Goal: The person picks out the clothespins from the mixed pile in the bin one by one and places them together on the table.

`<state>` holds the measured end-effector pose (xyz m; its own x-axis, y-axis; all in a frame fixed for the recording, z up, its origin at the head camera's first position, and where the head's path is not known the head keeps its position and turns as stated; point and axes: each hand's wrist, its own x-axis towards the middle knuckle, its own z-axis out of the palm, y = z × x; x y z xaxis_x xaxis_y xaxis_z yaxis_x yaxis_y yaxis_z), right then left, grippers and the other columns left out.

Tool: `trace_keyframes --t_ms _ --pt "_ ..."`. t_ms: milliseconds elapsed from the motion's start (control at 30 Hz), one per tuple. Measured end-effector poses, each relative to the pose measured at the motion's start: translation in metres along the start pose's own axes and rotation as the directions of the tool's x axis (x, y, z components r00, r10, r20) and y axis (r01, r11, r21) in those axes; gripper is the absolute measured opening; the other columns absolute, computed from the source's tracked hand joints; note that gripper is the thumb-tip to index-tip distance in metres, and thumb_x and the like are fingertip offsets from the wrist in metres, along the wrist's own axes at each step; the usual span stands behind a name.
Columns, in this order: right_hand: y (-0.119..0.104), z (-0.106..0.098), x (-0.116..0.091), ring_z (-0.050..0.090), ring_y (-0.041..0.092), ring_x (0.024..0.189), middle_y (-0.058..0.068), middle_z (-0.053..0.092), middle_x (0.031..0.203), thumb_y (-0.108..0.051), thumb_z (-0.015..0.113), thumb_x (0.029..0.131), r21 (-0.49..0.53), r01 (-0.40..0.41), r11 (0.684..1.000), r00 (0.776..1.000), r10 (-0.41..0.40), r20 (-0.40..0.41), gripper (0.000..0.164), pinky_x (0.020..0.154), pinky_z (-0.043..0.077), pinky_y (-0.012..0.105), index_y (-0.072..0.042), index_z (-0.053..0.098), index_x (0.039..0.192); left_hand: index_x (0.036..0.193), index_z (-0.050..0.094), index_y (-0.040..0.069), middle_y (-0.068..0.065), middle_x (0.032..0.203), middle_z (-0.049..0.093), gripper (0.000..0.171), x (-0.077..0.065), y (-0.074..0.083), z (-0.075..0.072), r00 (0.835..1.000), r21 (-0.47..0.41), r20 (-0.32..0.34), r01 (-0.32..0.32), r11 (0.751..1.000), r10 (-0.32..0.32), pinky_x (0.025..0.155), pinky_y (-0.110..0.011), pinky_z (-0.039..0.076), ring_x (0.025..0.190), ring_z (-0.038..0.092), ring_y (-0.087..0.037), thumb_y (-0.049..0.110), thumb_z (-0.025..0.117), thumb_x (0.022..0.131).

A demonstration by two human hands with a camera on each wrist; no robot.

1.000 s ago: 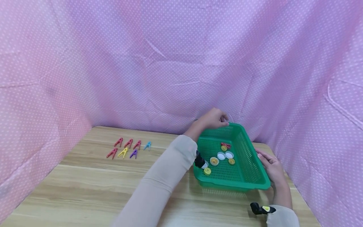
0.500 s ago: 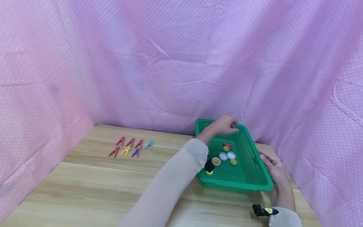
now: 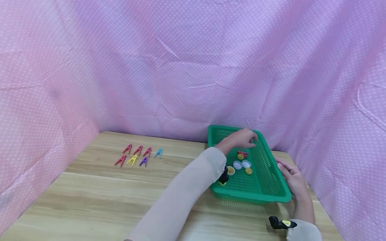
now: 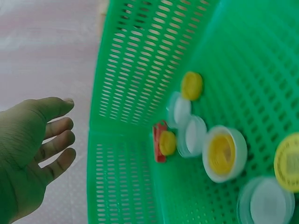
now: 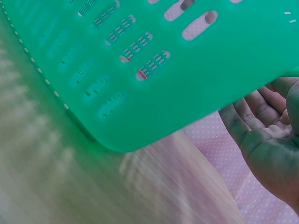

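Note:
A green perforated basket [image 3: 256, 197] stands at the right of the table. Over its far part is my left hand [image 3: 245, 138], reaching across it; in the left wrist view this hand [image 4: 25, 154] has loosely bent fingers with nothing between them, outside the basket wall. At the basket's right side my right hand [image 3: 294, 182] holds the rim, thumb near the edge and fingers along the outside. Inside lie a red clothespin [image 3: 243, 154], yellow round caps [image 3: 248, 171] and clear-rimmed white caps [image 3: 237, 165]. A white-rimmed yellow cap [image 4: 222, 156] shows closer in the left wrist view.
On the left part of the wooden table [image 3: 99, 197], several A-shaped clothespins stand spread in two rows: red [image 3: 120, 160], yellow [image 3: 132, 160], purple [image 3: 143, 161] and blue [image 3: 158, 153]. A pink dotted cloth [image 3: 193, 73] hangs behind and at the sides.
My left hand has moved right and slightly down, from the basket's far left rim to over its far interior. My right hand stays at the basket's right side.

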<state>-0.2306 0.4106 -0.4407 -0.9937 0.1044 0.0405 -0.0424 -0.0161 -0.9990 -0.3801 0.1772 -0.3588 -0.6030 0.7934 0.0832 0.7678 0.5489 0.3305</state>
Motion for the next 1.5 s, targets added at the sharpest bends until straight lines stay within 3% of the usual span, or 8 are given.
trace_keyframes --t_ms 233,367,533,633,733,967,1233,1500 --pt "0.002 0.000 0.000 0.068 0.000 0.091 -0.024 0.070 0.113 -0.025 0.064 0.103 -0.025 0.003 1.000 1.000 -0.003 -0.002 0.038 0.072 0.056 0.019 -0.018 0.065 0.140 0.140 0.063 0.014 0.004 0.115 0.064 0.036 0.001 -0.009 0.012 0.991 0.105 0.125 0.034 0.994 -0.047 0.083 -0.022 0.050 0.098 0.058 -0.006 0.024 0.060 0.105" --pt "0.002 0.000 0.002 0.068 0.000 0.090 -0.023 0.070 0.113 -0.025 0.064 0.103 -0.026 0.013 1.000 1.000 -0.013 -0.010 0.038 0.071 0.056 0.019 -0.017 0.065 0.140 0.144 0.059 0.015 0.002 0.130 0.062 0.040 -0.001 -0.011 0.016 0.981 0.104 0.179 0.051 0.993 -0.069 0.090 -0.024 0.049 0.111 0.058 -0.009 0.026 0.060 0.105" --pt "0.002 0.000 0.002 0.069 0.001 0.089 -0.022 0.071 0.113 -0.024 0.064 0.103 -0.018 0.015 1.000 1.000 -0.015 -0.012 0.036 0.070 0.056 0.019 -0.018 0.067 0.138 0.153 0.049 0.021 0.005 0.153 0.050 0.051 -0.003 -0.012 0.023 0.953 0.084 0.285 0.086 0.993 -0.107 0.106 -0.027 0.042 0.139 0.046 -0.012 0.035 0.058 0.105" --pt "0.001 -0.001 0.002 0.069 0.001 0.089 -0.022 0.071 0.113 -0.024 0.064 0.103 -0.012 0.016 1.000 1.000 -0.016 -0.008 0.036 0.070 0.056 0.019 -0.018 0.067 0.138 0.157 0.042 0.026 0.006 0.159 0.041 0.058 -0.004 -0.011 0.024 0.936 0.108 0.330 0.094 0.990 -0.125 0.113 -0.029 0.036 0.148 0.035 -0.013 0.040 0.059 0.104" --pt "0.001 0.000 0.001 0.069 0.001 0.089 -0.022 0.071 0.113 -0.024 0.064 0.103 -0.010 0.021 1.000 1.000 -0.021 -0.013 0.036 0.070 0.056 0.019 -0.017 0.067 0.138 0.159 0.037 0.029 0.006 0.162 0.037 0.064 -0.005 -0.012 0.025 0.924 0.124 0.357 0.100 0.987 -0.138 0.117 -0.030 0.032 0.151 0.028 -0.014 0.043 0.062 0.102" --pt "0.004 0.000 0.002 0.069 0.000 0.091 -0.022 0.072 0.112 -0.021 0.063 0.103 -0.008 0.033 0.999 0.999 -0.033 -0.010 0.034 0.072 0.056 0.018 -0.017 0.068 0.137 0.161 0.034 0.028 0.007 0.160 0.040 0.071 -0.007 -0.017 0.027 0.890 0.086 0.424 0.144 0.986 -0.167 0.116 -0.030 0.034 0.148 0.034 -0.013 0.043 0.066 0.099" --pt "0.005 -0.001 0.003 0.068 -0.001 0.093 -0.022 0.071 0.114 -0.019 0.062 0.104 0.014 0.037 0.999 0.999 -0.037 -0.013 0.032 0.073 0.055 0.018 -0.018 0.069 0.135 0.163 0.022 0.035 0.011 0.166 0.028 0.076 -0.003 -0.022 0.027 0.809 0.136 0.547 0.167 0.977 -0.214 0.119 -0.027 0.027 0.152 0.024 -0.009 0.046 0.063 0.100" --pt "0.004 0.000 0.003 0.069 0.000 0.090 -0.018 0.073 0.108 -0.019 0.061 0.104 0.024 0.025 0.999 1.000 -0.024 -0.009 0.029 0.072 0.056 0.018 -0.022 0.071 0.131 0.164 0.018 0.037 0.011 0.168 0.023 0.078 0.000 -0.023 0.025 0.782 0.174 0.567 0.193 0.966 -0.258 0.120 -0.025 0.024 0.153 0.019 -0.007 0.050 0.060 0.100"
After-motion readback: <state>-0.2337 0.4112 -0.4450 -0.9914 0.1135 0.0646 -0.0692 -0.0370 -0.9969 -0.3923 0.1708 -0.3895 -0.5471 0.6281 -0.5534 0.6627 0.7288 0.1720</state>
